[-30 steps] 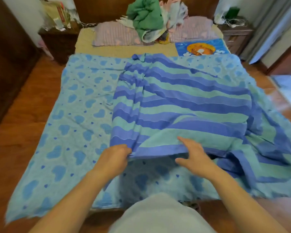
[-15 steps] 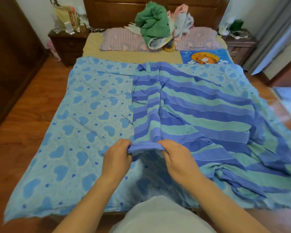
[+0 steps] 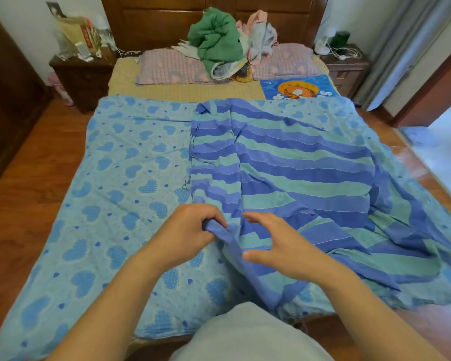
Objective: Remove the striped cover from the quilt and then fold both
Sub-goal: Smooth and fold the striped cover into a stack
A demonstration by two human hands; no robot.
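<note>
1. My left hand [image 3: 190,227] was clenched round the near corner of the striped cover [image 3: 297,178], fingers curled over a bunched fold of blue cloth.
2. My right hand [image 3: 279,243] hovered just right of that corner with fingers and thumb spread and relaxed, grasping nothing; whether its fingertips touched the cloth I could not tell.
3. The striped cover lay on top of the heart-print quilt [image 3: 120,183], over the quilt's right half, its left edge running roughly down the quilt's middle and its right part rumpled toward the quilt's right side.
4. The quilt itself was spread flat across the bed [image 3: 182,91], its near edge hanging over the foot in front of me.
5. I judged the cover to be mostly free of the quilt but not yet lifted away, and neither piece was folded.
6. Loose threads [image 3: 193,162] showed along the cover's left edge. If they were ties fastened to the quilt, a hard pull could have torn them or dragged the quilt with it.
7. With only one hand holding, the cover could have slipped and twisted, giving a crooked fold.
8. The rumpled part on the quilt's right could have slid off onto the floor [image 3: 31,178] once I pulled.
9. The clothes pile [image 3: 219,45] on the pillows [image 3: 167,66] beyond the quilt's far edge could have caught the cloth if I flung it forward.
</note>
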